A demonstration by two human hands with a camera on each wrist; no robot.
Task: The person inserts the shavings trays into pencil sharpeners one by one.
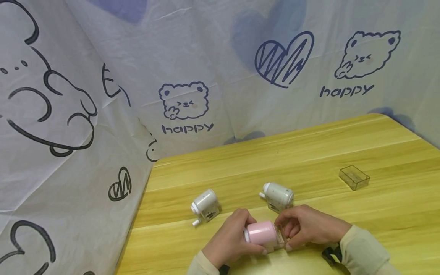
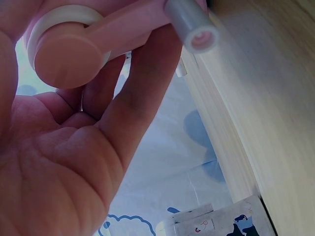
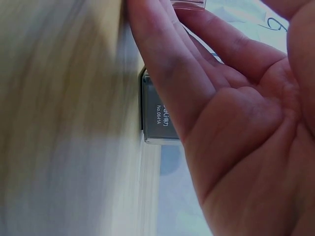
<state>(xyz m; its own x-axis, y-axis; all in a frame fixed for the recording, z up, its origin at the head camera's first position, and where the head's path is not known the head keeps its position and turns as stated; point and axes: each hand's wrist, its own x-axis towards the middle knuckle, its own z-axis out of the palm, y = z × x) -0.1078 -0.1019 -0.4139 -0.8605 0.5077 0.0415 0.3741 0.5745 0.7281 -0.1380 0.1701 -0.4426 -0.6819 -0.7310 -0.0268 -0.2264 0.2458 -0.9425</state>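
My left hand [image 1: 235, 238] grips a pink crank pencil sharpener [image 1: 262, 233] lying low over the table's near side, fingers and thumb on either side of its body. Its pink crank handle [image 2: 130, 29] with a grey knob [image 2: 199, 37] faces the palm in the left wrist view. At the sharpener's other end, my right hand [image 1: 309, 227] pinches a clear shavings drawer [image 1: 280, 236] with thumb and fingertips. A sliver of clear plastic [image 3: 189, 4] shows by these fingers in the right wrist view. The fingers hide much of the drawer.
Two white crank sharpeners stand beyond the hands: one [image 1: 206, 204] to the left, the other [image 1: 279, 195] just behind the right hand. A loose clear drawer [image 1: 355, 177] lies farther right on the wood-grain table [image 1: 247, 164]. Printed cloth [image 1: 223, 68] hangs along the back and left.
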